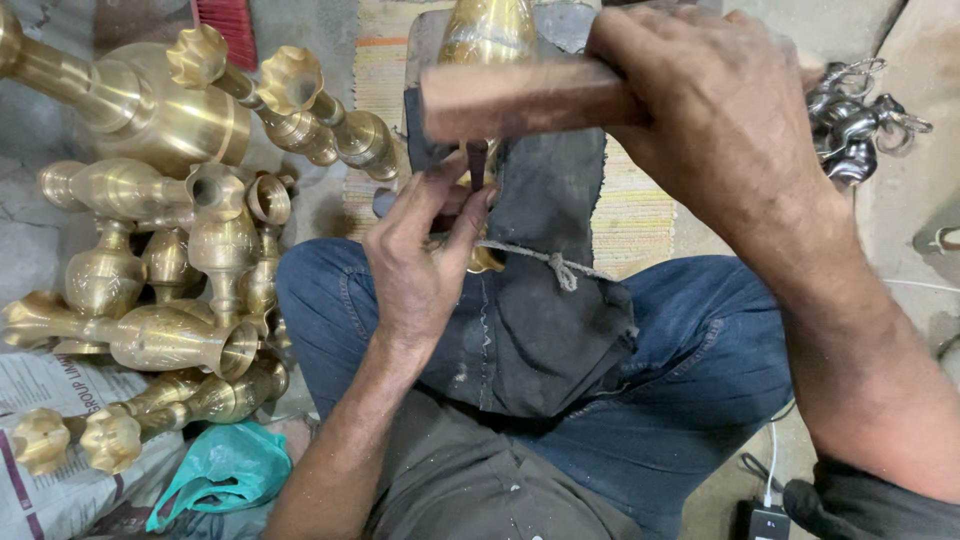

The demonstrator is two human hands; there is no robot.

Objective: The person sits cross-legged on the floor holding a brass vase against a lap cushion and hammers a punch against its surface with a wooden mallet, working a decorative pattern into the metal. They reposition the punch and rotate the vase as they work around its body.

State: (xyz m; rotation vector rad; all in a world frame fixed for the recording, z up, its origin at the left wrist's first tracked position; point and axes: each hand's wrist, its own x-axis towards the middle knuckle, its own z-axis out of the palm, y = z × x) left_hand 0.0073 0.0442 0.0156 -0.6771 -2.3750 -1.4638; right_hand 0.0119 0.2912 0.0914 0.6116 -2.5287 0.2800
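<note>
Head camera view, looking down at a seated person's lap, where a brass vase [487, 35] lies lengthwise, its body running away from the viewer and its lower part wrapped in a dark cloth [545, 250] bound with a knotted string [560, 268]; the wrapping appears to cushion the metal and keep it from rolling on the jeans-clad legs [700, 350]. Against the vase, the left hand [420, 260] pinches a small dark chisel [477, 165] between thumb and fingertips, the fingers drawn close together so the tool stands steady on the metal. Just above it, the right hand [720, 110] is wrapped fully around the handle of a wooden mallet [520, 98], fingers closed tight, the mallet head poised over the chisel's top. Under the vase lies a striped woven mat [640, 210] spread on the floor. To the left, a heap of finished-looking brass vases [170, 260] with fluted mouths lies tumbled together, near enough to reach. Below them sit a sheet of newspaper [50, 440] and a crumpled teal plastic bag [230, 470]. At upper right lies a cluster of small silvery metal pieces [855, 125], and at the bottom edge a black charger with a white cable [768, 500].
</note>
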